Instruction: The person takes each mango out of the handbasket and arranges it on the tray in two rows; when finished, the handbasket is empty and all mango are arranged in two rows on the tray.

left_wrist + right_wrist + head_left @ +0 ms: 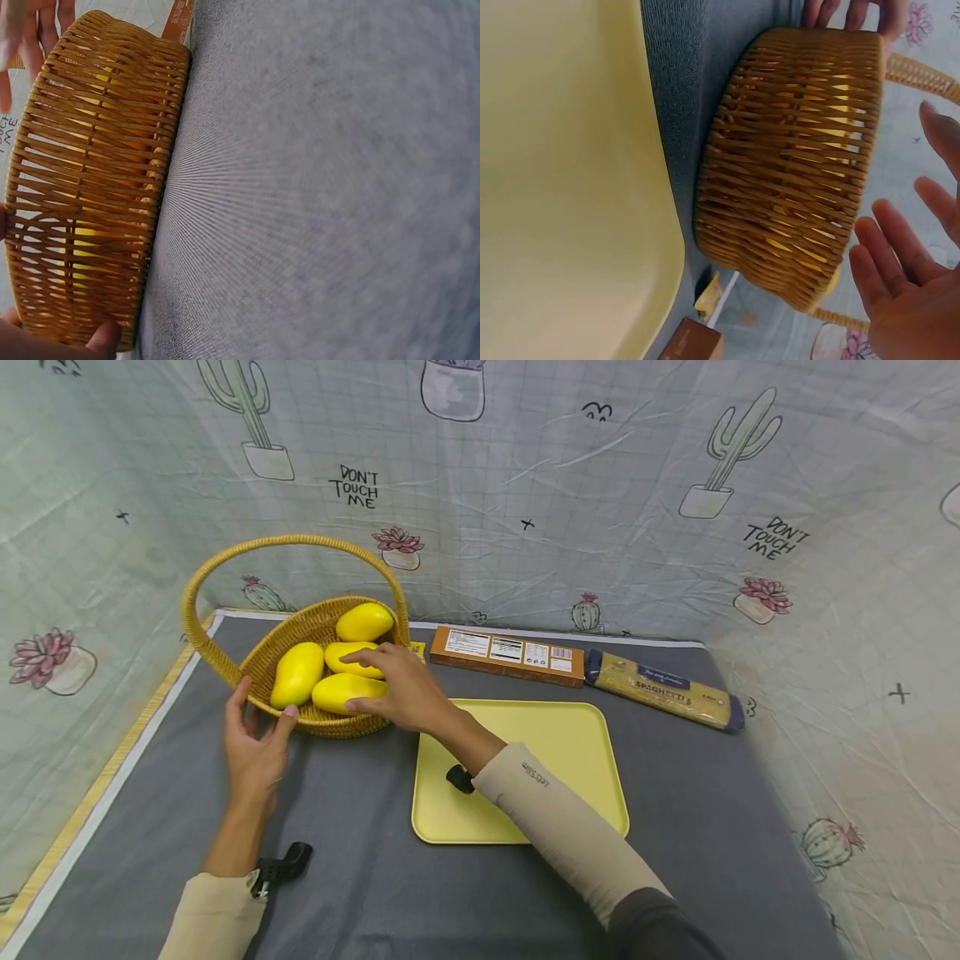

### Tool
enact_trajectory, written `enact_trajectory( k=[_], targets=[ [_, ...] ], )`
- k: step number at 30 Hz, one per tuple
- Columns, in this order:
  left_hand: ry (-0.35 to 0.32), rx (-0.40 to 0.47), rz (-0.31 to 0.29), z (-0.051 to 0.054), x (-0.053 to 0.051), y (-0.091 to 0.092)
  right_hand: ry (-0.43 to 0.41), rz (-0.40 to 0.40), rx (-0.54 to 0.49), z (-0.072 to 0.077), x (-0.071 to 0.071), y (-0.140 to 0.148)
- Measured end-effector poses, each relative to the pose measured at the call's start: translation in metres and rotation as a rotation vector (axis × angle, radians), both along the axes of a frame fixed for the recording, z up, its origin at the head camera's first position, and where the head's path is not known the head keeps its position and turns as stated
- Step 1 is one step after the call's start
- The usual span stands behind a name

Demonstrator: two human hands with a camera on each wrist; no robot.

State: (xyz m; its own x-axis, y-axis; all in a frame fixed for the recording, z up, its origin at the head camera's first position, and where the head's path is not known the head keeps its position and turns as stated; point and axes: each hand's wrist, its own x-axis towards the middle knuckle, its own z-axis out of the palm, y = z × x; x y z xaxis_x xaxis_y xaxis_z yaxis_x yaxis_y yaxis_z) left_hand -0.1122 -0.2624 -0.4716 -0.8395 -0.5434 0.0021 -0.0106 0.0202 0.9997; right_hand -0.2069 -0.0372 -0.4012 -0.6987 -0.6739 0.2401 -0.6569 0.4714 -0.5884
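Observation:
A woven basket [341, 727] with a tall arched handle [296, 538] stands at the back left of the table. Several yellow mangoes lie inside, among them a left mango [297, 673], a back mango [365, 622] and a front mango [333, 695]. My left hand [255, 752] holds the basket's near left side, thumb and fingers set apart along the wall. Over the basket's right side is my right hand [405, 687], thumb and fingers spread around the front mangoes. In the right wrist view this right hand [915, 292] shows an uncurled palm with nothing in it.
A yellow tray [540, 768] lies under my right forearm. Behind it are a brown box [506, 656] and a spaghetti pack [667, 691], end to end along the back edge. A small yellow packet [417, 650] sits between basket and box. A patterned curtain [525, 485] encloses the table.

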Motion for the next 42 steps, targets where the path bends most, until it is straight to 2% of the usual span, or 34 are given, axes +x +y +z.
enact_trajectory(
  k=[10,17,26,31,42],
  targets=[
    [0.018,0.009,0.006,0.0,-0.001,-0.001,-0.064,0.007,0.133,-0.004,-0.013,-0.024],
    [0.02,0.009,0.002,0.0,-0.002,0.001,-0.04,-0.045,0.266,-0.006,-0.017,-0.037],
    [0.022,0.007,0.002,-0.001,-0.002,0.003,-0.014,-0.073,0.339,-0.009,-0.021,-0.047],
    [0.013,0.005,0.003,-0.001,-0.002,0.002,0.004,-0.062,0.333,-0.009,-0.021,-0.046],
    [0.003,0.011,0.011,-0.001,0.0,0.001,0.024,-0.044,0.211,-0.005,-0.014,-0.038]
  ],
)
